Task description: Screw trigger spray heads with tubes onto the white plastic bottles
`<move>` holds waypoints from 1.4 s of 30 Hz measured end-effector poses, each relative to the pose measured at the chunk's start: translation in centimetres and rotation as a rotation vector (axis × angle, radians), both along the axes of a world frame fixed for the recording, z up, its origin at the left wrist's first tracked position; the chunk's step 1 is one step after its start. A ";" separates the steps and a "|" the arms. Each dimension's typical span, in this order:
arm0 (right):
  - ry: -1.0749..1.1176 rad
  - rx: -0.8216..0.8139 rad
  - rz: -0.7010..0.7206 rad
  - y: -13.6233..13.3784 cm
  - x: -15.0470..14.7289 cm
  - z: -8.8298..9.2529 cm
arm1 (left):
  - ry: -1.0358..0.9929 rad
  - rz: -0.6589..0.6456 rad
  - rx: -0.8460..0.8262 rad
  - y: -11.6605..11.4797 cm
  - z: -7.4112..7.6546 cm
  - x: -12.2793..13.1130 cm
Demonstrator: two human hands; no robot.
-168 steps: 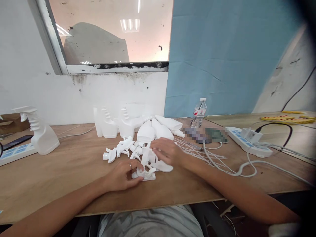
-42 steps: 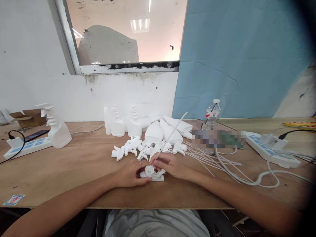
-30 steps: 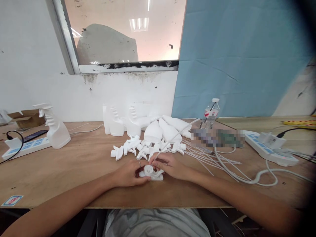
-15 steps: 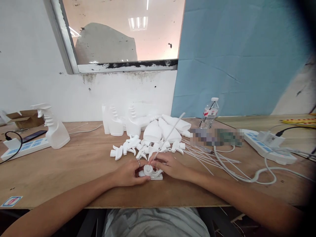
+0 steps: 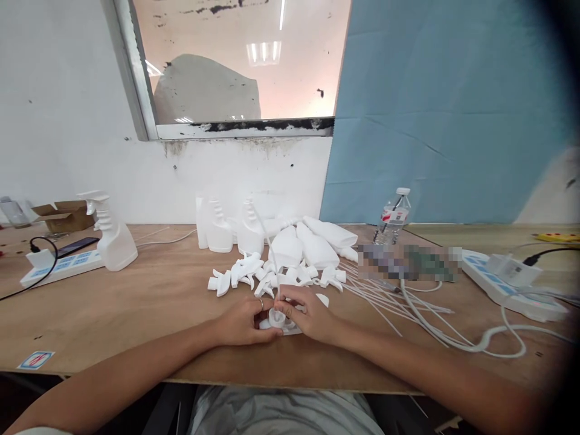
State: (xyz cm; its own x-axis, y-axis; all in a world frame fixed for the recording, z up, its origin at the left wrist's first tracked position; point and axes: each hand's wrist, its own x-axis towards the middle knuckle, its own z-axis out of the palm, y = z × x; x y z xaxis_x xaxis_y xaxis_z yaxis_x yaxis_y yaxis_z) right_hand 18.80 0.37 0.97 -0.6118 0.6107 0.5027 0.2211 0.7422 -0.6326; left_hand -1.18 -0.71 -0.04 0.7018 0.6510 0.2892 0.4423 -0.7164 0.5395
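- Just in from the near edge of the wooden surface (image 5: 136, 305), the left hand (image 5: 248, 322) has its fingers closed around the left side of a white spray head (image 5: 276, 318), its round collar facing up
- Beside it, the right hand (image 5: 312, 314) pinches a thin white tube (image 5: 270, 243) low down, fingers together, directly above the collar; the tube rises and bends leftward at its top
- The long free length could sway and pull the lower end off line, or the spray head could tip if the left grip loosens
- The tube's lower end is hidden by the fingers, so whether it sits inside the collar cannot be told; the right hand also covers part of the spray head
- Beyond lies a jumble of loose white spray heads (image 5: 244, 269), overlapping and hard to count, with a spread of spare tubes (image 5: 383, 296) to the right
- Farther back, white bottles (image 5: 220, 234) stand or lie near the wall, the rear ones blending into it; a pixelated patch conceals items on the right
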 end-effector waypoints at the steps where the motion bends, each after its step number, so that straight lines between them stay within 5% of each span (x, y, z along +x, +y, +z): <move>1: 0.000 0.005 0.001 0.0 -0.1 0.0 | 0.003 0.003 -0.002 0.0 0.0 0.0; 12: -0.041 0.175 0.069 0.1 -0.4 0.3 | -0.048 0.024 0.000 0.3 -0.5 0.1; 24: 0.009 0.028 0.038 0.3 0.6 0.1 | -0.019 0.056 -0.081 0.3 -0.3 0.2; 27: -0.009 0.236 -0.003 0.5 1.4 0.4 | -0.021 0.027 -0.089 0.3 -0.2 0.2; 30: -0.147 0.699 0.094 1.1 2.2 0.8 | -0.016 0.012 -0.091 0.2 0.1 0.1; 33: -0.364 0.995 0.188 1.2 2.8 1.2 | 0.029 0.022 -0.070 0.1 1.4 -0.6; 39: -0.507 0.902 0.146 0.4 2.8 1.4 | 0.267 -0.093 -0.028 2.1 7.5 -3.4; 42: -0.542 0.853 0.141 0.0 2.7 1.9 | 0.257 0.112 0.132 5.6 9.8 -4.6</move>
State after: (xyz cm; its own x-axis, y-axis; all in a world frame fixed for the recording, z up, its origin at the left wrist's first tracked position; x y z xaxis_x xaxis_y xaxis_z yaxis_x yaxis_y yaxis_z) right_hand 21.46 0.39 2.85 -0.9252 0.0832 0.3701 0.1961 0.9401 0.2788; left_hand -5.79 4.85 9.80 0.6887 0.6972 0.1991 0.6325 -0.7119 0.3052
